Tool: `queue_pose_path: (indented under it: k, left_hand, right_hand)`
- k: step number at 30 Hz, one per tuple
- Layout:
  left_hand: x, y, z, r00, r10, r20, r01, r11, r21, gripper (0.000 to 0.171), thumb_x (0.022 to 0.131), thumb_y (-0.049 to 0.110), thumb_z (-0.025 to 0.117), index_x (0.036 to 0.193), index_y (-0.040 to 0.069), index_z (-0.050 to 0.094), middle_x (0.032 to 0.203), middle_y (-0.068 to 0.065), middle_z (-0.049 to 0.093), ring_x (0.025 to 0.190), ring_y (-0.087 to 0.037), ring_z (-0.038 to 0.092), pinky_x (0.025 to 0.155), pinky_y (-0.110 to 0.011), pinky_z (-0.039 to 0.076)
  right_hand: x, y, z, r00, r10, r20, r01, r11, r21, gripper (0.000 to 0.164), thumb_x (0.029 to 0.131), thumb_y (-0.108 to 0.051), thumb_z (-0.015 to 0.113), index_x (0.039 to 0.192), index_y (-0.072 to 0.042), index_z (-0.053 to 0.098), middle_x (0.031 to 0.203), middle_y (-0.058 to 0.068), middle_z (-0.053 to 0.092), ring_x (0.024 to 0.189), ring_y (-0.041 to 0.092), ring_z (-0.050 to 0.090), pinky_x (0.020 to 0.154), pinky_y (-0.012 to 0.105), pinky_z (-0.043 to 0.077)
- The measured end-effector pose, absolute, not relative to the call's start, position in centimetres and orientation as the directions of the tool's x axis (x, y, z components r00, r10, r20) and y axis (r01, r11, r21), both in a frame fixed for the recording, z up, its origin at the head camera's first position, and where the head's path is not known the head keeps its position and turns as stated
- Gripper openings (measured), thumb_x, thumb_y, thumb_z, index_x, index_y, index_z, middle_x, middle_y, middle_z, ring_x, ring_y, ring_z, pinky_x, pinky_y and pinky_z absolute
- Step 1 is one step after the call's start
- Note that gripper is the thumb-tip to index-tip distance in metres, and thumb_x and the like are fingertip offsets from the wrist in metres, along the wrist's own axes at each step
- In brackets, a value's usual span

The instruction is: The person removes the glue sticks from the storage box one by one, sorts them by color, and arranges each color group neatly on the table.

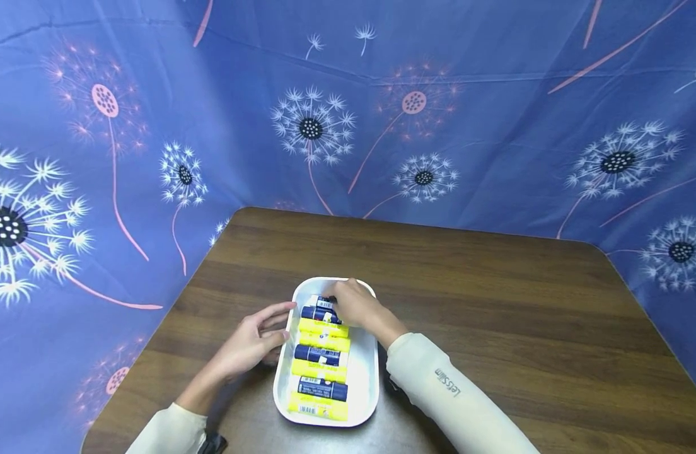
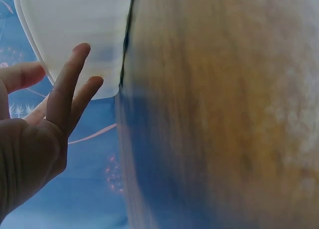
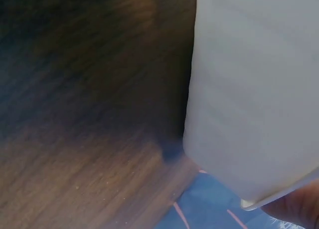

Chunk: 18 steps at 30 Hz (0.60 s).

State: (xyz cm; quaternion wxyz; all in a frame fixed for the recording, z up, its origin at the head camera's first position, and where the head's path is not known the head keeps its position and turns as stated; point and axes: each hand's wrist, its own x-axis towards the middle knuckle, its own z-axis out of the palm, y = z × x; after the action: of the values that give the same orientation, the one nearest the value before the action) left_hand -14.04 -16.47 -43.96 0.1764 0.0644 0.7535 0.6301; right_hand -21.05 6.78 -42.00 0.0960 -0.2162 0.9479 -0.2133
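Observation:
A white tray holds a column of yellow and dark blue stick-shaped tubes that look like glue sticks, lying crosswise one behind another. My right hand reaches over the tray's far end, its curled fingers at the farthest dark blue glue stick; the fingertips are partly hidden. Beside the tray's left wall is my left hand, fingers extended and touching or nearly touching the rim. In the left wrist view the left hand has spread fingers against the tray's outside. Nearest me lies a yellow glue stick.
The tray stands on a brown wooden table, near its front edge. A blue cloth with dandelion prints hangs behind and to the left of the table. In the right wrist view the tray's outer wall fills the right side.

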Motion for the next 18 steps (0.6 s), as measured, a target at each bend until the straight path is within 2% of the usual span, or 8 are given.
queue_pose_path:
  k: [6,12,14,18]
  left_hand:
    - [-14.1,-16.4,-44.0,-0.931,0.316,-0.183,-0.129,0.183,0.975,0.062,0.098,0.003,0.061,0.156,0.008,0.042,0.156,-0.029,0.046,0.127,-0.043,0.064,0.079,-0.049,0.065]
    - [-14.0,-16.2,-44.0,-0.931,0.308,-0.193,-0.144,0.175,0.974,0.062,0.097,0.003,0.062,0.156,0.009,0.043,0.156,-0.028,0.046,0.129,-0.043,0.062,0.079,-0.049,0.065]
    - [-13.8,-16.2,-44.0,-0.933,0.303,-0.196,-0.148,0.174,0.973,0.061,0.097,0.003,0.062,0.156,0.009,0.044,0.156,-0.029,0.047,0.128,-0.043,0.063,0.078,-0.049,0.065]
    - [-13.7,-16.1,-43.9,-0.938,0.285,-0.196,-0.145,0.192,0.971,0.061,0.097,0.002,0.062,0.155,0.010,0.044,0.155,-0.030,0.047,0.126,-0.042,0.064,0.077,-0.047,0.066]
  right_hand:
    - [-21.2,6.7,-42.1,-0.887,-0.452,-0.091,-0.371,0.817,-0.442,0.034,0.099,-0.009,0.067,0.133,-0.011,0.071,0.132,0.008,0.072,0.105,0.019,0.066,0.087,0.030,0.055]
    - [-20.8,7.2,-41.9,-0.876,-0.482,-0.012,-0.428,0.790,-0.440,0.034,0.099,-0.008,0.066,0.132,-0.011,0.071,0.128,0.008,0.074,0.102,0.018,0.066,0.084,0.029,0.054]
    - [-20.6,7.7,-41.6,-0.878,-0.476,0.037,-0.433,0.761,-0.482,0.036,0.098,-0.006,0.066,0.133,-0.010,0.071,0.127,0.009,0.074,0.103,0.018,0.066,0.086,0.031,0.055]
    - [-20.2,9.4,-40.3,-0.912,-0.382,0.148,-0.380,0.657,-0.651,0.037,0.095,-0.003,0.068,0.131,-0.007,0.071,0.124,0.014,0.075,0.105,0.023,0.072,0.089,0.037,0.061]
